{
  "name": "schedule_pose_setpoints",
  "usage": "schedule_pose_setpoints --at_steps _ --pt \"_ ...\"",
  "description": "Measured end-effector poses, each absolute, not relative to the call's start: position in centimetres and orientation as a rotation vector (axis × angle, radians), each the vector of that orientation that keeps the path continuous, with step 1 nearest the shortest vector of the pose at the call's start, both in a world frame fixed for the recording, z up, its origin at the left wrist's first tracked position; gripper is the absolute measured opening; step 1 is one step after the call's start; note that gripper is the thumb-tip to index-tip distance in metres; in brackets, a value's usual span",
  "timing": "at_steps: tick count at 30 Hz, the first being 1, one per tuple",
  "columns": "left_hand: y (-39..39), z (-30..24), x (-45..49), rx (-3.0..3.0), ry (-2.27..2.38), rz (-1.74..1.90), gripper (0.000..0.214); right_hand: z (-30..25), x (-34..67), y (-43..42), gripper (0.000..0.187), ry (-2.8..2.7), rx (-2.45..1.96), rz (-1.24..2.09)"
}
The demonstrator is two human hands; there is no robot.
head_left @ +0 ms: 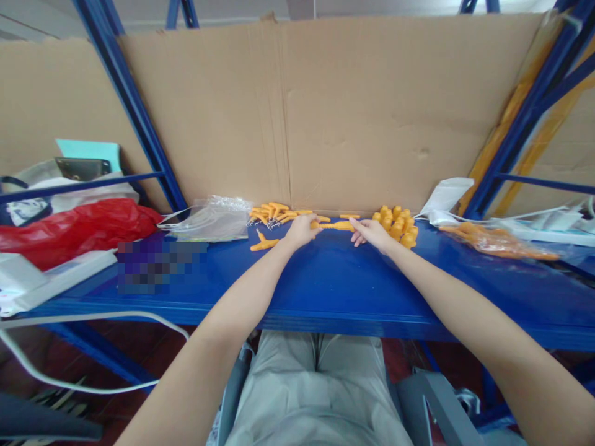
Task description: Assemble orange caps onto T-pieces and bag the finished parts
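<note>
Both of my hands are at the back middle of the blue shelf, with an orange rod-like piece (pixel 341 225) stretched level between them. Its middle looks ridged or spiralled. My left hand (pixel 303 229) is closed round its left end, and the fingers of my right hand (pixel 370 235) pinch its right end. Beside my left hand lies a heap of orange T-shaped handles (pixel 267 212) with silver spiral tips, like corkscrews. One more T-handled corkscrew (pixel 264 243) rests in front of the heap. A cluster of orange knobbed pieces (pixel 396 224) stands just right of my right hand.
A cardboard sheet (pixel 362 118) backs the blue shelf (pixel 344 285). Clear plastic bags (pixel 211 220), a red bag (pixel 88 226) and a white power strip (pixel 60 279) lie left. A bag of orange parts (pixel 497 240) lies right. Blue posts (pixel 134 111) flank the space.
</note>
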State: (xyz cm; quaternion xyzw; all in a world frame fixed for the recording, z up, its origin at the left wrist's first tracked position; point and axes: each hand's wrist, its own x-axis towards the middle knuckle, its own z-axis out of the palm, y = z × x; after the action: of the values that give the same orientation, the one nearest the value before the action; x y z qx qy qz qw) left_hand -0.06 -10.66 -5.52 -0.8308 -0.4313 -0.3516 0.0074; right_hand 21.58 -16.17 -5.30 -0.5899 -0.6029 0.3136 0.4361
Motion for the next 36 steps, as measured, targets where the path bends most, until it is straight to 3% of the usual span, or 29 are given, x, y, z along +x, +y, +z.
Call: schedule_pose_setpoints --at_steps 6,11,16,24,29,32,36 --pt "-11.1 -5.2 0.1 -2.588 -1.384 -1.08 0.015 -5.4 21.3 -16.4 0.032 -1.455 -1.389 0.872" --pt "-11.4 -5.0 0.0 -2.568 -1.437 -1.06 0.017 -5.5 21.7 -16.3 0.039 -1.478 -1.303 0.99" --pt "-11.1 -5.2 -0.1 -2.599 -1.338 -1.096 0.016 -5.2 21.8 -16.7 0.013 -1.48 -1.319 1.034" --pt "-10.7 -5.4 -0.2 -2.621 -1.271 -1.115 0.016 -4.7 21.1 -17.1 0.041 -1.385 -1.362 1.073" --pt "-10.7 -5.4 -0.2 -2.587 -1.359 -1.089 0.016 -5.1 21.4 -16.8 0.013 -1.413 -1.265 1.118" --pt "-10.9 -5.3 -0.2 -2.588 -1.375 -1.09 0.015 -5.1 21.5 -16.9 0.006 -1.412 -1.256 1.106" --pt "-11.3 -4.9 -0.1 -2.606 -1.332 -1.104 0.017 -4.8 21.3 -17.1 0.031 -1.392 -1.301 1.102"
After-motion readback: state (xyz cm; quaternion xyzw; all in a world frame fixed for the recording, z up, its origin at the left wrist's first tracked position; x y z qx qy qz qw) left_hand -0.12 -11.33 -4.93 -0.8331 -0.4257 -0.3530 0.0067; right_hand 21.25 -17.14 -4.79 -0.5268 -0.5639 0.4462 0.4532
